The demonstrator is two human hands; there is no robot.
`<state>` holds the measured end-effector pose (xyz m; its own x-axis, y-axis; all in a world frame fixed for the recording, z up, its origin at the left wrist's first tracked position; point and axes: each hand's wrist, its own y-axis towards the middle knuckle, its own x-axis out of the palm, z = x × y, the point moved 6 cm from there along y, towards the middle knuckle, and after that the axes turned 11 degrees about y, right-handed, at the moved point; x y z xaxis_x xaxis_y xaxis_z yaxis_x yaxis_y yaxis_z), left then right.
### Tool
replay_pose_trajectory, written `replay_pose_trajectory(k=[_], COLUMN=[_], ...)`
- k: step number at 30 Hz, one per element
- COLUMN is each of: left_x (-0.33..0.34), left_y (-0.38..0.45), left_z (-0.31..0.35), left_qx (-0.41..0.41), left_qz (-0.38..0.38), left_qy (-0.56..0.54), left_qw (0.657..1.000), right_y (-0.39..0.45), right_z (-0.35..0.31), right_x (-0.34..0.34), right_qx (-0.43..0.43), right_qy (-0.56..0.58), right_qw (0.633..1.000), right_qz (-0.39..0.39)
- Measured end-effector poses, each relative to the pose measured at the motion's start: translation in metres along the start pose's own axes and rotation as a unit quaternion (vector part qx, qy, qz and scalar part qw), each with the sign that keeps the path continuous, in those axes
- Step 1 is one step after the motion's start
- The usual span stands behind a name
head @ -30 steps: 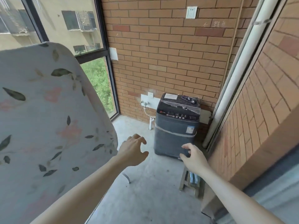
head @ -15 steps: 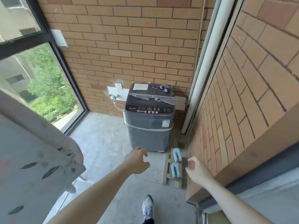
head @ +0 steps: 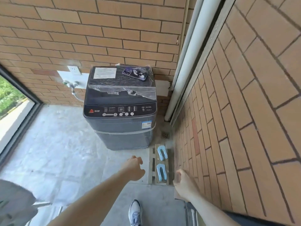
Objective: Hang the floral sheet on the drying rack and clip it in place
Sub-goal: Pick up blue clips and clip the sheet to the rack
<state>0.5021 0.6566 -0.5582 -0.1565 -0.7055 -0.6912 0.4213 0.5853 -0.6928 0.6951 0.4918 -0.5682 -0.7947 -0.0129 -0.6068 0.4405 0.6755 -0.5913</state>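
Two light-blue clips, a far clip [head: 162, 152] and a near clip [head: 161, 172], lie on a small wooden stool [head: 151, 167] by the right brick wall. My left hand [head: 134, 168] hovers just left of the stool, fingers loosely curled and empty. My right hand [head: 184, 182] hangs just right of the near clip, also loose and empty. Only a corner of the floral sheet [head: 15, 201] shows at the bottom left, draped over the rack, whose metal bar [head: 43, 204] peeks out beside it.
A dark grey washing machine [head: 120, 110] stands against the back brick wall, with a phone [head: 135, 73] on its lid. A white pipe [head: 184, 62] runs down the right corner. My shoe [head: 135, 212] is on the concrete floor. A glass window [head: 11, 101] is at the left.
My view has tilted down and closed in on the washer and stool. The floral sheet has slid to the bottom-left corner. Both empty hands have moved nearer the blue clips.
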Motion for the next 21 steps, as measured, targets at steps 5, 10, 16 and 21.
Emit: replay_pose_trajectory(k=[5,10,16,21], left_x=[0.016,0.045,0.107,0.156], left_y=[0.095,0.214,0.345,0.43], left_z=[0.017,0.028,0.037,0.052], left_qx=[0.014,0.009,0.013,0.033], left_qz=[-0.031,-0.04,-0.03,-0.026], left_qy=[0.003,-0.011,-0.032,-0.082], left_qw=[0.999,0.999,0.999,0.996], right_y=[0.077,0.175,0.277,0.341], right_z=[0.028,0.066,0.116,0.158], right_x=[0.026,0.064,0.114,0.159], right_qx=[0.04,0.054,0.045,0.036], right_qy=[-0.001,0.018,0.006,-0.034], right_qw=[0.999,0.998,0.999,0.998], right_qz=[-0.022,-0.021,-0.028,-0.042])
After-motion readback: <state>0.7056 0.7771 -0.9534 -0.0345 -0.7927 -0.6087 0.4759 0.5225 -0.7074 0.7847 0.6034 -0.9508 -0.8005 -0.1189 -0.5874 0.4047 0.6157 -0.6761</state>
